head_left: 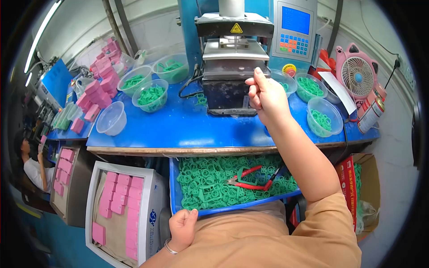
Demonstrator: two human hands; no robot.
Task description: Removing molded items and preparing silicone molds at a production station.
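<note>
My right hand point(269, 99) is raised over the bench in front of the press point(232, 85), fingers curled and pressed together. Whatever it may hold is hidden. Low by my body, my left hand point(182, 228) is closed in a fist near the front rim of a blue bin point(174, 187); its inside cannot be seen. Green plastic shapes point(205, 178) fill the bin, and red-handled nippers point(250, 185) lie on top of them. The press has a dark block below a light metal plate. At its right stands a control box point(292, 31) with a lit blue screen.
Clear bowls of green pieces point(151, 97) stand left of the press, with another bowl point(322, 118) at right. One bowl point(111, 119) looks empty. Pink blocks point(96, 94) are piled at left. A pink fan point(357, 73) and spray can point(372, 115) stand right. A person point(35, 167) sits far left.
</note>
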